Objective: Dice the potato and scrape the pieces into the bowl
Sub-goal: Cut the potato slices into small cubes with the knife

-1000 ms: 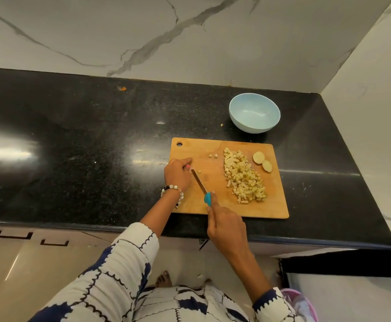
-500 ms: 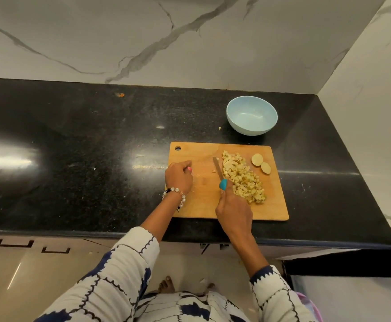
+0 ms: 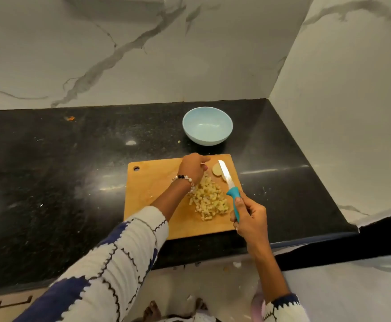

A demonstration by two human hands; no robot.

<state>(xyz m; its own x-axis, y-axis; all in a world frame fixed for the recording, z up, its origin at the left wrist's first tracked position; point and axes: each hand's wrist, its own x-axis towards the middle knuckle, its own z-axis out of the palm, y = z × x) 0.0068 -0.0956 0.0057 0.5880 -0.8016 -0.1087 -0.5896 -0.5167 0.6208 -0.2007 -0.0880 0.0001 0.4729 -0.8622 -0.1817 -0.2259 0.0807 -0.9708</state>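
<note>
the left hand [image 3: 193,168] had crossed the cutting board [image 3: 152,196] from its left edge, fingers curled towards the uncut potato slice [image 3: 216,169]; whether they pinched it was unclear. right hand [image 3: 248,216] gripped the knife [image 3: 232,196]; dicing unfinished.

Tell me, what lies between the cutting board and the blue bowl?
Nothing but bare black countertop; in the head view a narrow strip of it separates the bowl from the cutting board.

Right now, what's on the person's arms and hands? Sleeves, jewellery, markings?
Both arms wear white ribbed sleeves with dark navy patches and thin scalloped dark lines. The left sleeve is pushed up the forearm; the right cuff is navy-edged. A bead bracelet, pale and black beads, circles the left wrist. No rings visible.
</note>
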